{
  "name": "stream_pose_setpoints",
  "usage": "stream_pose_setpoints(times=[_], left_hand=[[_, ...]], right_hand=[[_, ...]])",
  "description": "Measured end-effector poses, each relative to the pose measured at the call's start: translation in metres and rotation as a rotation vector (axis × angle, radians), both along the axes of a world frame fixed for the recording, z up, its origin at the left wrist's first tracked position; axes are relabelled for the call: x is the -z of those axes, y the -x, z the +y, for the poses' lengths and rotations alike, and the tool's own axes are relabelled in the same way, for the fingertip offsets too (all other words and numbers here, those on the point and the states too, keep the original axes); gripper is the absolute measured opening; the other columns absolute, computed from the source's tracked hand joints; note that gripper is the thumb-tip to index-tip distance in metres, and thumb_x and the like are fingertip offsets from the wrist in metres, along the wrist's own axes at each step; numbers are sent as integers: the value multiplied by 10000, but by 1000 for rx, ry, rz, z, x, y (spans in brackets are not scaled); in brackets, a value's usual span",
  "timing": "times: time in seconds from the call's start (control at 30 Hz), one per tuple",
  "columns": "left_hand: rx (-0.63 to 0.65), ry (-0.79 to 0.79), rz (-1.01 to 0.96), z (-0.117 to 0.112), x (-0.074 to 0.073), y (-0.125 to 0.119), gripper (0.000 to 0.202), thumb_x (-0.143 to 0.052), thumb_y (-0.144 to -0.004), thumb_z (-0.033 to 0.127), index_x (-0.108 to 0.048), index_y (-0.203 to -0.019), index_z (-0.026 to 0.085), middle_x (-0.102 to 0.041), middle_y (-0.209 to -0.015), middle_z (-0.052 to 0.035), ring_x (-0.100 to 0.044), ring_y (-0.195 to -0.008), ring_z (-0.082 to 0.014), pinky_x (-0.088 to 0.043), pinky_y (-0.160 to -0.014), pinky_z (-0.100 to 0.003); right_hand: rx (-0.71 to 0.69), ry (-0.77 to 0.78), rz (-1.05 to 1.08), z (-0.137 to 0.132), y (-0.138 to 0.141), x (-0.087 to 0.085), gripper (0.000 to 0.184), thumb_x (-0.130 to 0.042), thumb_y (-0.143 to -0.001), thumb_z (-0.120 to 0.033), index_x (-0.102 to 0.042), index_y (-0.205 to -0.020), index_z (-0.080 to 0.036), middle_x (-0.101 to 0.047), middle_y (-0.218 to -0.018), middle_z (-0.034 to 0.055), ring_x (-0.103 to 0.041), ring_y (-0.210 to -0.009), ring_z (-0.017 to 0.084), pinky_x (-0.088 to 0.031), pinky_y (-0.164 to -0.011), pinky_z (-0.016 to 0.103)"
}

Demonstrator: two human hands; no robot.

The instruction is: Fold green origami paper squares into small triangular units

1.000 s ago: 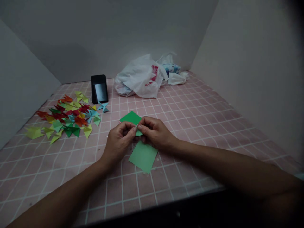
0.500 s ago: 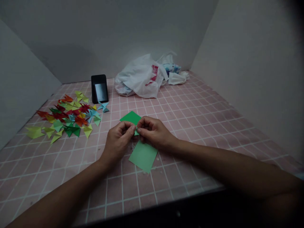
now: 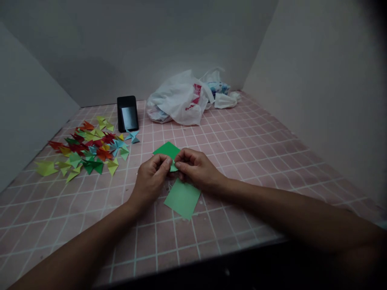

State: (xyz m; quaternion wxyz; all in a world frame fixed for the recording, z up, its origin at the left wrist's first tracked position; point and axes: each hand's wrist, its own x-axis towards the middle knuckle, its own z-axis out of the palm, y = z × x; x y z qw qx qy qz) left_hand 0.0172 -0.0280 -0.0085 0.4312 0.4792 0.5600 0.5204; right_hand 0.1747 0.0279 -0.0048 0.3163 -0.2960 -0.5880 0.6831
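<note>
My left hand (image 3: 151,179) and my right hand (image 3: 196,167) meet over the pink tiled surface (image 3: 242,161), fingers pinched together on a small piece of green paper (image 3: 173,167) held between them. Most of that piece is hidden by my fingers. A light green paper square (image 3: 182,198) lies flat just below my hands. A darker green paper square (image 3: 167,149) lies flat just beyond them.
A heap of several folded paper shapes (image 3: 87,149) in red, yellow, green and blue lies at the left. A black phone (image 3: 127,113) stands upright behind it. White plastic bags (image 3: 184,98) sit at the back against the grey walls. The surface's front edge runs below my forearms.
My fingers have shifted slightly on the small green piece; less of it shows now than a second ago. The two flat squares have not moved.
</note>
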Motion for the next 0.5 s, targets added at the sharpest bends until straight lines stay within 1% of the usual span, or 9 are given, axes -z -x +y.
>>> stream_pose_setpoints(times=[0.07, 0.13, 0.2, 0.33, 0.5], left_hand=[[3, 11, 3, -1, -4, -1, 286, -690, -867, 457, -666, -824, 175, -655, -744, -15, -652, -661, -152, -568, -660, -277], [18, 24, -45, -1, -7, -3, 288, -709, -849, 456, -668, -855, 171, -673, -754, -17, -665, -662, -154, -573, -668, -283], [39, 23, -110, -1, -9, -5, 280, -751, -812, 421, -662, -887, 167, -695, -775, -19, -678, -667, -150, -569, -663, -274], [33, 20, -143, -1, -6, -6, 239, -769, -785, 354, -643, -846, 161, -693, -734, -12, -669, -641, -133, -533, -617, -240], [18, 42, -126, -1, -4, -5, 225, -764, -781, 336, -637, -842, 161, -688, -740, -11, -666, -638, -133, -527, -614, -249]], right_hand=[[19, 19, 6, 0, 0, -1, 91, -608, -857, -214, -525, -822, -198, -531, -555, -66, -500, -486, 83, -403, -488, 206], [44, 24, 11, -1, 0, -3, 92, -606, -857, -213, -523, -818, -197, -527, -565, -67, -497, -489, 80, -405, -492, 206], [59, 26, 19, -1, 0, -5, 94, -606, -856, -207, -524, -814, -194, -526, -577, -65, -497, -497, 78, -403, -493, 204], [45, 37, 37, -1, 0, -4, 97, -624, -838, -196, -529, -820, -190, -527, -622, -63, -509, -505, 72, -407, -489, 204], [32, 57, 73, 0, 2, -1, 108, -633, -802, -172, -538, -848, -192, -540, -663, -63, -523, -509, 68, -411, -479, 198]])
